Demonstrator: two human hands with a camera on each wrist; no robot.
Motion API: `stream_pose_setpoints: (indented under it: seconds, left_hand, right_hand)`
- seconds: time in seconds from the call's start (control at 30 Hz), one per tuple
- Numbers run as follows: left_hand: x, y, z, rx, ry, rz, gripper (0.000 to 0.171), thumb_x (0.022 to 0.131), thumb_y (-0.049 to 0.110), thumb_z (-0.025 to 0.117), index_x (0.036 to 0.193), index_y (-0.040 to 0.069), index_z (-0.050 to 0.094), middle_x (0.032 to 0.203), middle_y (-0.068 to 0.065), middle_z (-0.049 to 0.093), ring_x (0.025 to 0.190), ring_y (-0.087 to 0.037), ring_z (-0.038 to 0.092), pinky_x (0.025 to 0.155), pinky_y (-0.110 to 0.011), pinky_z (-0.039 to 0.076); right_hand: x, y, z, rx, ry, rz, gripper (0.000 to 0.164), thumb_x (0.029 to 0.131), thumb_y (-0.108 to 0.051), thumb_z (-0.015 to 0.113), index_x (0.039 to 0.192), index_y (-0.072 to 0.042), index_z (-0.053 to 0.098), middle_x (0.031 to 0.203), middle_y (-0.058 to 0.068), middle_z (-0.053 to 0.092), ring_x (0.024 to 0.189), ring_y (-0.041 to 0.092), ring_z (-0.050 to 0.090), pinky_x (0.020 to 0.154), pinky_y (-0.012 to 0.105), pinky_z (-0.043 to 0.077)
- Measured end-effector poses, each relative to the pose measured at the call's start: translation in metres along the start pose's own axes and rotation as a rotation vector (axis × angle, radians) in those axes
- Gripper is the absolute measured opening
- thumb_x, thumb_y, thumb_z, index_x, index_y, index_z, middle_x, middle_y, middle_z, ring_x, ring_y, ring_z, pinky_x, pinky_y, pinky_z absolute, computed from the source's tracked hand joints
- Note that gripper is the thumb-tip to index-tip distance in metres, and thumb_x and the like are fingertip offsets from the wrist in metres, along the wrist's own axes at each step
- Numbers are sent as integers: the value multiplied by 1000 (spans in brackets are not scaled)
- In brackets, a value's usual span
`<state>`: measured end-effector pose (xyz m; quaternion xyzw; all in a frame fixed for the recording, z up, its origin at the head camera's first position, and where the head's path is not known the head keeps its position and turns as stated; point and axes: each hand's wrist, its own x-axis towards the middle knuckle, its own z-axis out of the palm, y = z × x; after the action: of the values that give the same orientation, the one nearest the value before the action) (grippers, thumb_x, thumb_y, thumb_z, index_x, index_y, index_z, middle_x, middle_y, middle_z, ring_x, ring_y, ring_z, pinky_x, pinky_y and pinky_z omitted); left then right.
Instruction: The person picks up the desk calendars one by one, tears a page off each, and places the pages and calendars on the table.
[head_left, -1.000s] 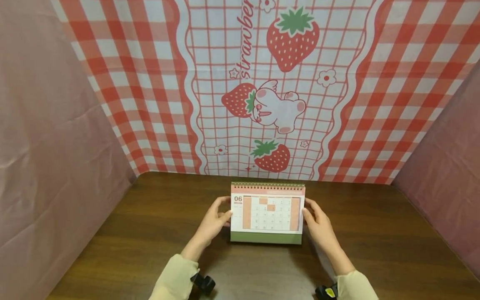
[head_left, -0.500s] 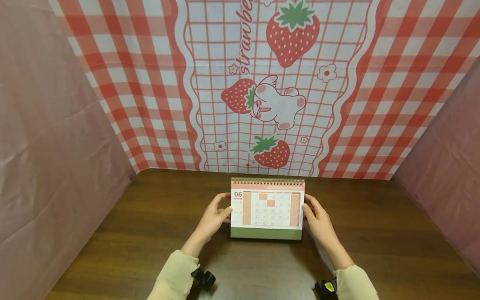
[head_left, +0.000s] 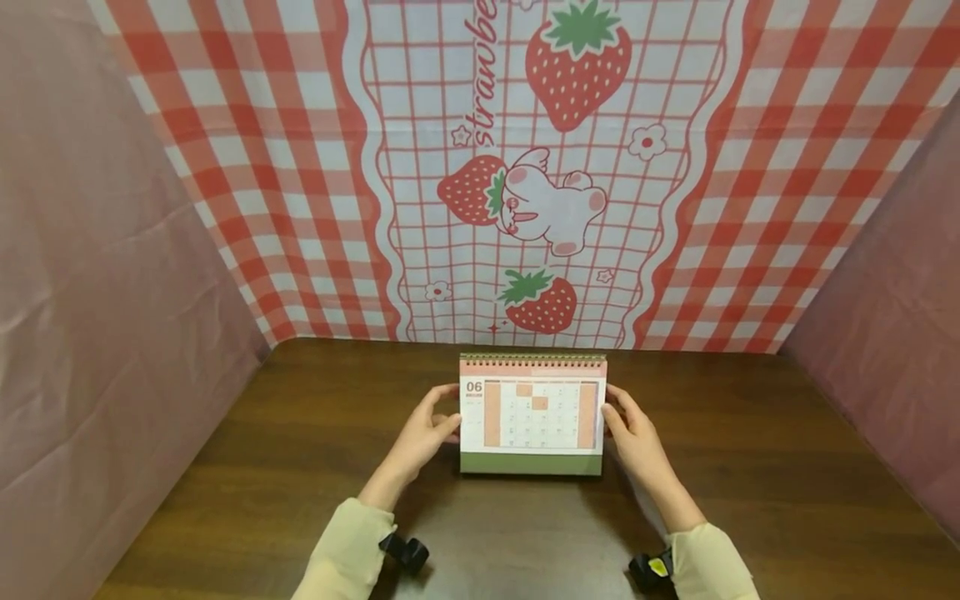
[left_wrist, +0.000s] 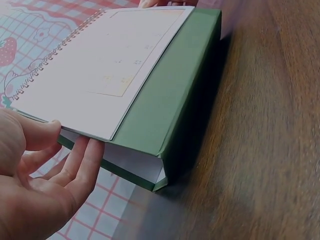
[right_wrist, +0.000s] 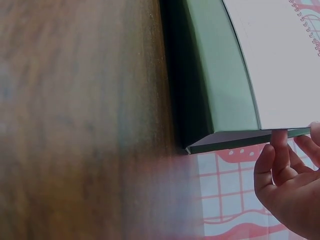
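A desk calendar (head_left: 531, 417) with a green stand and a spiral-bound top stands tilted back, its page marked 06 facing me. My left hand (head_left: 420, 433) holds its left edge, thumb at the front and fingers behind. On the opposite edge my right hand (head_left: 636, 437) grips it in the same way. In the left wrist view, the left thumb (left_wrist: 42, 132) lies on the page's edge and fingers reach into the open side of the green stand (left_wrist: 165, 90). Fingers of the right hand (right_wrist: 295, 185) likewise reach under the page edge in the right wrist view.
The brown wooden table (head_left: 750, 467) runs back to a red-and-white checked cloth (head_left: 315, 208) printed with strawberries, hanging behind the calendar. Pink fabric (head_left: 112, 292) hangs along the left, with more pink fabric (head_left: 892, 333) at the right. Each wrist wears a black camera.
The scene has shifted slightly upward in the head view, cloth, table and calendar together. Both hands keep the same hold on the desk calendar.
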<state>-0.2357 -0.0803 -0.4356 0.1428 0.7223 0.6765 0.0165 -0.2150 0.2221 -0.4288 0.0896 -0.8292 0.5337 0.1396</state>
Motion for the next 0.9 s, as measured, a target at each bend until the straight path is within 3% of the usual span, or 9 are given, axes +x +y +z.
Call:
stream_pose_setpoints:
  seconds: [0.27,0.67,0.9]
  left_hand:
    - [-5,-2,-6,18,-42,-20,45,89,-6,48,132,-1,36,129,-26,40,78,-19,60,72,-42,53]
    - [-6,-7,-12,13,-198,-61,54,88,-6,49,137,1,28,136,-26,30,79,-16,59,71,-39,53]
    - [-8,-10,-12,17,-213,-72,58,87,-7,50,139,3,27,137,-24,30,80,-17,59,71,-38,53]
  right_hand:
    - [-4,0,4,9,-3,-4,34,96,-12,43,127,3,45,113,24,55,77,-2,51,65,25,49]
    - [-3,2,2,-54,21,-15,34,96,-14,44,126,1,46,111,22,57,76,-2,51,66,28,50]
    - [-4,-1,0,-111,29,-23,34,96,-16,45,126,0,48,111,22,59,80,-1,53,68,28,51]
